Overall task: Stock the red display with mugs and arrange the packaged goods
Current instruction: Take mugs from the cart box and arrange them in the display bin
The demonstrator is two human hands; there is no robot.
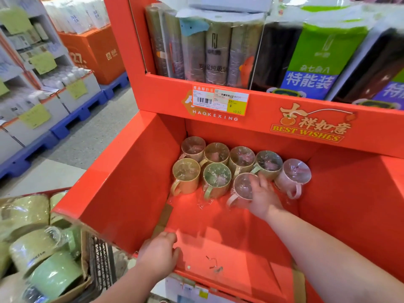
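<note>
Eight wrapped mugs [185,176] stand at the back of the red display [122,182], with much of its floor unfilled; more wait in the box [84,259] at left. Right hand [262,196] grasps the front pink mug [240,189]; left hand [159,253] grips the display's front edge.

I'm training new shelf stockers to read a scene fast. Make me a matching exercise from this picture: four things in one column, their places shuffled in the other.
1. left hand
2. right hand
3. white and yellow price label
4. brown cardboard box of green mugs

A. on a pink plastic-wrapped mug, front row
B. lower left, outside the red cardboard display
C. on the display's front edge
D. stuck on the upper shelf lip

Pairs: 1-C, 2-A, 3-D, 4-B
</note>
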